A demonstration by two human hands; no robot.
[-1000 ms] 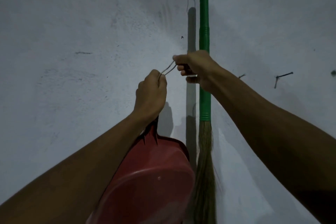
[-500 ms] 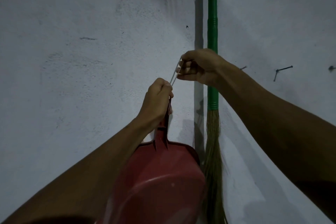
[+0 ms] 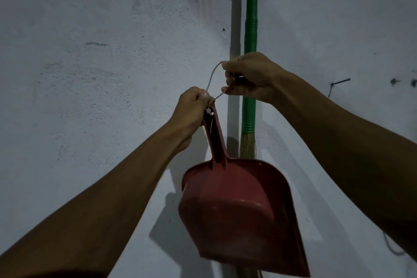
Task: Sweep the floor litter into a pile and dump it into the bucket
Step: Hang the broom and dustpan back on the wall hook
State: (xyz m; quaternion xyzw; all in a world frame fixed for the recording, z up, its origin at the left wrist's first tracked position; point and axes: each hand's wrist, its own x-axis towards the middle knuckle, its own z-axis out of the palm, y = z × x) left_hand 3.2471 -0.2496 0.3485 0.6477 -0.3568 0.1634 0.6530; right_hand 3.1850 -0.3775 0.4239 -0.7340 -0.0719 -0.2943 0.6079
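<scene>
Dim light, detail is poor. Broom [image 3: 250, 106] hangs upright against the wall [image 3: 101, 97]: its green handle runs out of the top edge of the view, the middle stretch is hidden behind the right hand [image 3: 250, 76], and the straw bristles are mostly covered by the red dustpan [image 3: 239, 212], only a short tuft showing under the green collar. What the broom hangs from at the top is cut off; a pale blob and thin cord there are too blurred to name. Both forearms leave the frame at the bottom corners.

Left hand [image 3: 191, 108] is curled round the top end of the dustpan handle, fingers wrapped tight; the pan hangs below the fist, tilted, scoop toward the lower right, just in front of the broom. Right hand is closed, fingertips pinching a thin wire loop [image 3: 212, 74] that arcs from the right fingers down to the left fist at the handle tip. How the loop joins the handle is hard to make out; a small pale knot or stud shows there.

A bent nail [image 3: 338, 82] sticks from the wall toward the right edge, dark marks beside it.
</scene>
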